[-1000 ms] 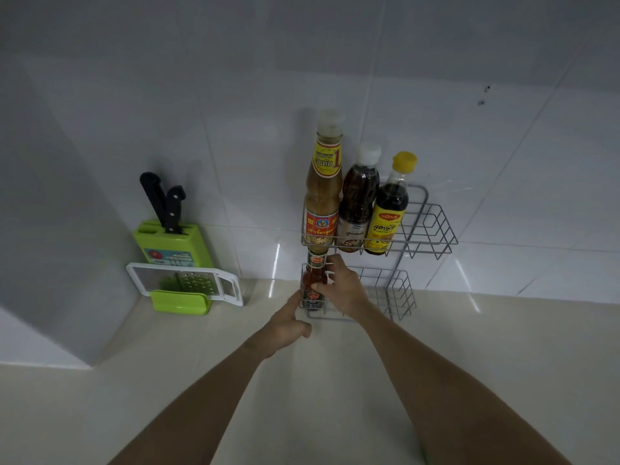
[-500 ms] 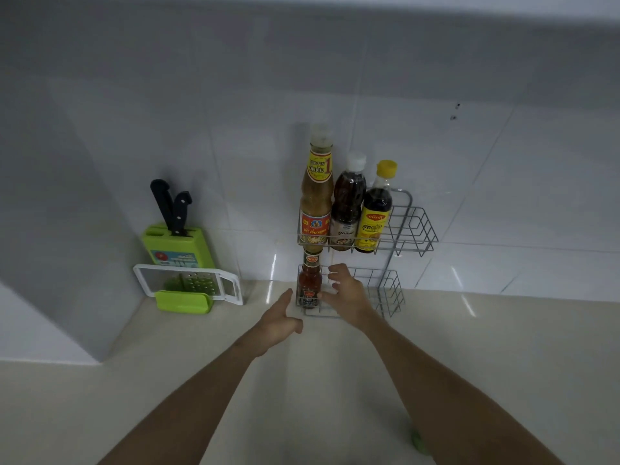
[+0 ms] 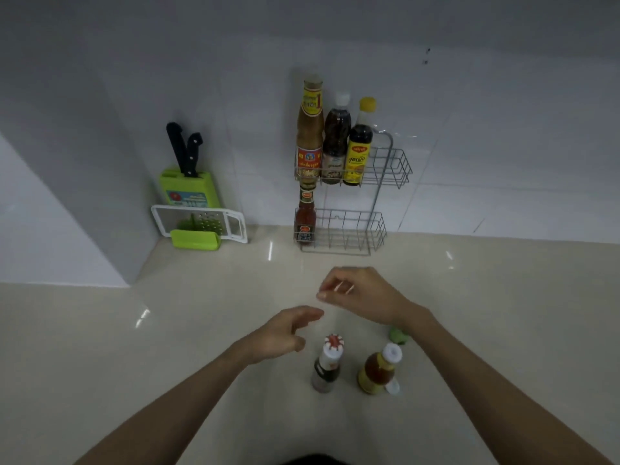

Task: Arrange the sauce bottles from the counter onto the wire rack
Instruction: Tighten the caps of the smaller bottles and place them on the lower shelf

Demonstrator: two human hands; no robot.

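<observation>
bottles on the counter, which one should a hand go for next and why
Probably the left hand should close on the red-capped bottle: it stands nearest that hand, both hands are empty, and the lower shelf holds only one small red bottle.

Four sauce bottles (image 3: 309, 129) stand in the wire rack (image 3: 389, 169). Two bottles (image 3: 327, 364) stand on the counter (image 3: 134, 364). Two knives (image 3: 184, 149) fill the block (image 3: 189, 189).
</observation>
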